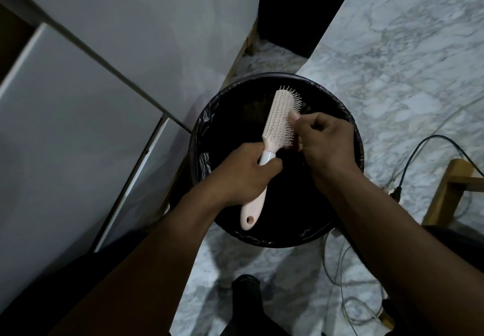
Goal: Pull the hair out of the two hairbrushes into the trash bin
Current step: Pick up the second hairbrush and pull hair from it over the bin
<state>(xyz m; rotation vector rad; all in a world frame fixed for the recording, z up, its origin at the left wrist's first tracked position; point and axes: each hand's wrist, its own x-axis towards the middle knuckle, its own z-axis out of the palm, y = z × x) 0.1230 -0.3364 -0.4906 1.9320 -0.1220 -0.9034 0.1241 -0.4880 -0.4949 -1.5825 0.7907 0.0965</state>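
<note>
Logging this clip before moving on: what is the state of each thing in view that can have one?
hairbrush: held over the bin, bristles toward the right hand
left hand: grip closed on the brush handle
right hand: fingers pinching at the bristles
trash bin: open, lined with a black bag, contents too dark to tell
cable: loose on the floor

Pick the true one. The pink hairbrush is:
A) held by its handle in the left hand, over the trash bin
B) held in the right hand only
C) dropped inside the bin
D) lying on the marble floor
A: the left hand grips the hairbrush handle above the black-lined trash bin, while the right hand picks at the bristles.
</note>
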